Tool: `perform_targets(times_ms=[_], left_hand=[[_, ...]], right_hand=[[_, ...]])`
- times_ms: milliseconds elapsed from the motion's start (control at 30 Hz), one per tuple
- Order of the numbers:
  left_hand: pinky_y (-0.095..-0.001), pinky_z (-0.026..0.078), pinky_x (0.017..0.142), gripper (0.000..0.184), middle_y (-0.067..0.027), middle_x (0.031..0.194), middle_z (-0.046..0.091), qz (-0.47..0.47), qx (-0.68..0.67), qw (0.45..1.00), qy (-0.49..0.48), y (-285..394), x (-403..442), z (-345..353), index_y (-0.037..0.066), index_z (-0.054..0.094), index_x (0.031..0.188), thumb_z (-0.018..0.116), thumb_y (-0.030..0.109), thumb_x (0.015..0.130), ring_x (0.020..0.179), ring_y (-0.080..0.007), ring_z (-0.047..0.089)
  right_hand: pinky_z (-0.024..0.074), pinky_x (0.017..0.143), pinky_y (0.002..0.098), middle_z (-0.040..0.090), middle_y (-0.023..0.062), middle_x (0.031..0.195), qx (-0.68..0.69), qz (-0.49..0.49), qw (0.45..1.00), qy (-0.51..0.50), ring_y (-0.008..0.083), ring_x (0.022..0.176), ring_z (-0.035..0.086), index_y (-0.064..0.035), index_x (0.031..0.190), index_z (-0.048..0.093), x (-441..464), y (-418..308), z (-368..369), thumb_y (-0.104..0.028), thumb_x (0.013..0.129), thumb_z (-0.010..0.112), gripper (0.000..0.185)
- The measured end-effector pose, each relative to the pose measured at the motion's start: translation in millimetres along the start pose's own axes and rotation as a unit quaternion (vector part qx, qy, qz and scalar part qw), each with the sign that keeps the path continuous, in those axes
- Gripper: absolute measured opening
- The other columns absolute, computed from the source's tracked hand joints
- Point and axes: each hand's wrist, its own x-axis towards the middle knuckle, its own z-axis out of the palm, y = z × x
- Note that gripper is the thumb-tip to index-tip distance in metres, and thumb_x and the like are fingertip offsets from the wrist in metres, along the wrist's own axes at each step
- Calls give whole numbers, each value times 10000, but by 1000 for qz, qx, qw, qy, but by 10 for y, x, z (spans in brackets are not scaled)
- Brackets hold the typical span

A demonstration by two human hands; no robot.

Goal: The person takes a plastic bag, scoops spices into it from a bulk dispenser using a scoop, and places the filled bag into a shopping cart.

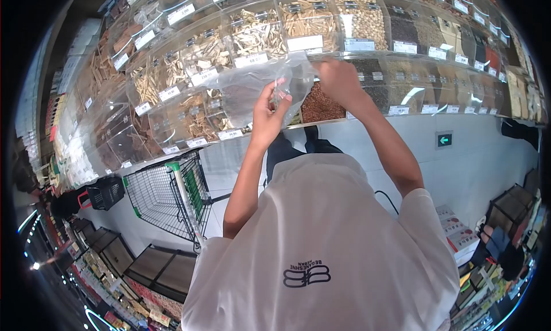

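A clear plastic bag (238,93) spreads in front of the bulk bins. My left hand (268,114) is closed on it, thumb and fingers pinching the crumpled film. My right hand (340,83) is curled shut where the bag's right edge meets its fingers; the fingertips are mostly hidden. Below and to the left of the right hand lies a bin of small reddish-brown pieces (321,106). Behind the hands, bins of pale dried slices (255,35) and beige round kernels (361,21) stand in a row with price labels.
A wire shopping cart (163,193) with green trim stands on the floor at my left. Farther left is a black basket (106,193). A green arrow sign (443,140) marks the floor at right. Another person (499,253) is at the lower right, near stacked boxes (459,230).
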Motion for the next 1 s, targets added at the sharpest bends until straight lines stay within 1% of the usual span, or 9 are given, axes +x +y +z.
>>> perform_targets(times_ms=[167,267,400,467,500,567,633,767,1000], left_hand=[[-209,358,653,373,54,939,574,-47,-51,997,28,-6,27,-22,95,587,1293,661,122,928,749,-25,438],[-205,350,629,370,59,918,561,-20,-42,999,28,-63,84,-4,102,591,1288,666,136,928,713,-22,411],[-197,335,601,363,58,929,576,-22,-52,998,16,-69,123,1,106,595,1282,668,151,929,690,-20,403],[-194,331,591,359,55,937,585,-38,-54,998,12,-11,117,3,108,597,1279,668,158,931,683,-19,401],[-193,329,587,357,52,941,588,-41,-54,998,13,-3,116,8,108,598,1278,667,159,932,681,-19,399],[-191,325,579,352,48,951,596,-49,-52,997,16,0,121,13,108,600,1276,665,163,935,677,-17,395],[-190,317,561,345,45,950,599,-43,-50,998,13,-10,125,23,102,595,1272,661,166,939,662,-14,391],[-193,303,532,319,42,944,604,-40,-72,996,17,-24,113,24,84,581,1251,649,165,951,631,-6,391],[-195,310,525,284,30,951,624,-25,-63,997,25,30,120,3,81,573,1227,636,159,962,622,-4,409]], right_hand=[[552,716,452,666,138,952,-41,102,993,34,342,818,682,-116,1169,681,-525,308,-382,-52,806,632,371],[548,745,434,665,159,952,12,144,988,50,364,854,675,-79,1162,689,-808,406,-667,-21,777,648,391],[541,747,411,683,141,987,95,121,988,-7,342,825,669,-107,1185,686,-1168,582,-741,-71,770,721,418],[538,755,409,683,141,963,130,95,986,-45,339,832,667,-109,1183,687,-1320,650,-471,-71,768,724,419],[540,759,427,671,141,941,108,89,989,-46,339,855,668,-113,1171,693,-1361,632,-259,-65,766,718,409],[553,730,439,651,167,930,49,111,991,-62,348,826,679,-53,1077,695,-1343,495,166,-41,773,674,305],[564,687,434,639,177,943,-24,143,985,-91,348,781,688,-34,1033,677,-1266,381,613,-15,769,646,266],[563,666,428,626,192,981,47,158,986,-30,362,746,681,-22,1020,662,-1074,292,1382,-14,769,645,252],[529,788,459,642,185,997,207,190,959,37,380,894,651,-115,1179,671,-1064,412,1628,-93,785,697,396]])
